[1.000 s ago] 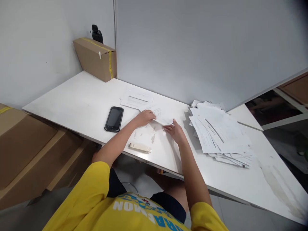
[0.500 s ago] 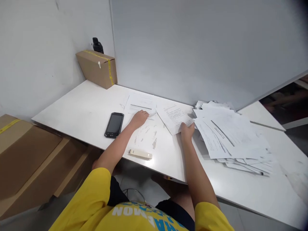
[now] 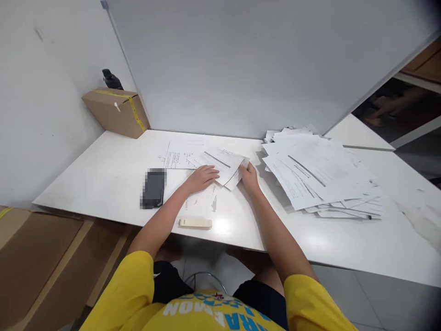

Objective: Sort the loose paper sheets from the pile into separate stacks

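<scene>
Two overlapping sheets of printed paper (image 3: 223, 162) lie tilted between my hands, one bearing a dark bar across it. My right hand (image 3: 250, 177) pinches their right edge, thumb on top. Stretched out flat, the fingers of my left hand (image 3: 204, 177) rest on the lower left part of the sheets. Behind my left hand, another printed page (image 3: 182, 154) lies on the white table (image 3: 103, 174). A cream-coloured stapler-like bar (image 3: 195, 223) lies near the front edge.
To the right is a large, uneven pile of papers (image 3: 310, 170). A black handheld device (image 3: 154, 188), partly pixelated, lies left of my left arm. A taped cardboard box (image 3: 117, 112) stands in the back left corner, with open cartons (image 3: 41, 262) below the table's left side.
My right hand has moved left with its sheet, which now overlaps the one by my left hand. The page underneath on the left shows more of its print. The view has shifted.
</scene>
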Demonstrator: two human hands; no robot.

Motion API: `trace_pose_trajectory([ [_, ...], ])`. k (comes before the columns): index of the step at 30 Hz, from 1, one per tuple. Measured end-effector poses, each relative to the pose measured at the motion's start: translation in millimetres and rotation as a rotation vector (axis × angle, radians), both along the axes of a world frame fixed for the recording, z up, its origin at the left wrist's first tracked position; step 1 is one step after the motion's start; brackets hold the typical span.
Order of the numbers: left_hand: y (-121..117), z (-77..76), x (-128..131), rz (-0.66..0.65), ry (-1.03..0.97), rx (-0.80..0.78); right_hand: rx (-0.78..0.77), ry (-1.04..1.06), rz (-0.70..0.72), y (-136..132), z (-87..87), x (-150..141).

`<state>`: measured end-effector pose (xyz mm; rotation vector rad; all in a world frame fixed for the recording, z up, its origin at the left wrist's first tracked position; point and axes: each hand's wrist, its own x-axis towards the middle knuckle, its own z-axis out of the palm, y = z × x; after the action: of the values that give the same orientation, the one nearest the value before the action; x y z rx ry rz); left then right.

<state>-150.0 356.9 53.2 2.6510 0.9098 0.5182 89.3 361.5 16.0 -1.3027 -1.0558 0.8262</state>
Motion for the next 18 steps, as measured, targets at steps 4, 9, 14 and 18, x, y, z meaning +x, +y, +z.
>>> trace_pose_trajectory([
  [4, -1.8, 1.5, -4.0, -0.042, 0.039, -0.134, -0.038, 0.155, 0.086, -3.9, 3.9, -6.4],
  [9, -1.1, -0.3, -3.1, 0.004, -0.018, -0.091, 0.006, -0.029, 0.117, -4.2, 0.2, -14.4],
  [14, 11.5, -3.1, -8.4, 0.421, -0.178, 0.163, 0.065, 0.023, 0.028, -3.2, 0.3, -9.1],
  [18, 16.3, -5.9, -15.3, 0.689, -0.288, 0.149, 0.118, 0.111, -0.026, -8.9, 7.7, -6.5],
])
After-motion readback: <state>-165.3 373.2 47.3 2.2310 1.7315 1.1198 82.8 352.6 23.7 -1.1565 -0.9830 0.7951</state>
